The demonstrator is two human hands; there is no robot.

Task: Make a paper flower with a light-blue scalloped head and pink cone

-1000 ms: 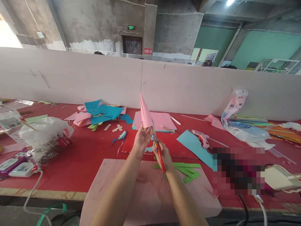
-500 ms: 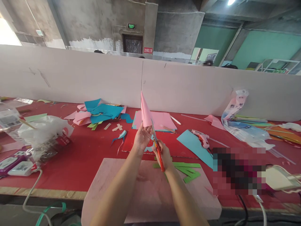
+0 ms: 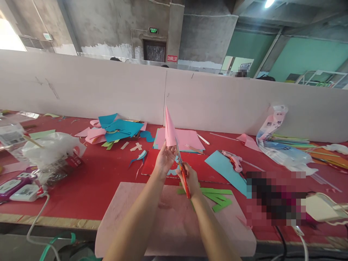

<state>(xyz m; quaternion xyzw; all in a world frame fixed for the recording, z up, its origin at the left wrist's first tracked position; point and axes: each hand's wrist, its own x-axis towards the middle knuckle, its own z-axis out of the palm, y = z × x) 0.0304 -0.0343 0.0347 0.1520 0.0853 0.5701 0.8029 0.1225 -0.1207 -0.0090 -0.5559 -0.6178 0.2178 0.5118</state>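
Note:
A pink paper cone [image 3: 170, 131], tip upward, is held at its lower end by my left hand [image 3: 164, 159], its fingers closed on the paper. My right hand [image 3: 190, 179] grips a pair of scissors [image 3: 185, 180] by the orange-red handles. The blades point up and meet the cone's lower right edge; whether they are parted is hard to make out. Behind the hands lies a red board [image 3: 154, 163] with a light blue scalloped paper shape [image 3: 173, 169] on it, partly hidden. Pink paper sheets [image 3: 187, 137] are stacked beyond it.
Green paper strips [image 3: 217, 199] lie on a pale pink pad [image 3: 127, 217] in front. To the right are a glue gun [image 3: 232, 159] and a blue sheet [image 3: 225, 170]. Paper scraps [image 3: 116, 128] and a plastic bag [image 3: 49, 152] sit left. A white partition [image 3: 108, 87] borders the red table [image 3: 89, 185].
The cone has turned slightly in my left hand, and its tip sits a little further right. Both hands and the scissors are almost in the same place.

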